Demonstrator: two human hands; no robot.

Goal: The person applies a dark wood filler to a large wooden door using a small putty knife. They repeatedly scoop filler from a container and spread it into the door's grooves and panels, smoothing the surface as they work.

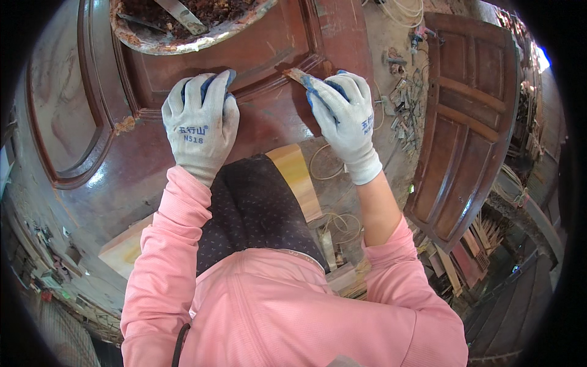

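Note:
A reddish-brown panelled wooden door (pixel 257 131) lies flat before me. On its lower rail my left hand (pixel 200 119), in a white knitted glove with blue palm coating, rests with fingers curled in and thumb pressed alongside; whatever it may hold is hidden. My right hand (pixel 342 110), gloved the same way, is closed on a small flat scraper (pixel 296 74) with a brown-smeared blade. The scraper's tip lies at the corner of the raised moulding. Beyond my hands sits a crusted round basin (pixel 162 48) of dark reddish-brown crumbly material, with a flat metal blade (pixel 183 15) in it.
Another panelled door (pixel 465 122) leans at the right. Between the two doors, debris (pixel 406 107) and coiled cable (pixel 342 226) lie on the floor. Yellowish boards (pixel 295 177) are beside my legs. Scrap wood (pixel 471 251) is piled at the lower right.

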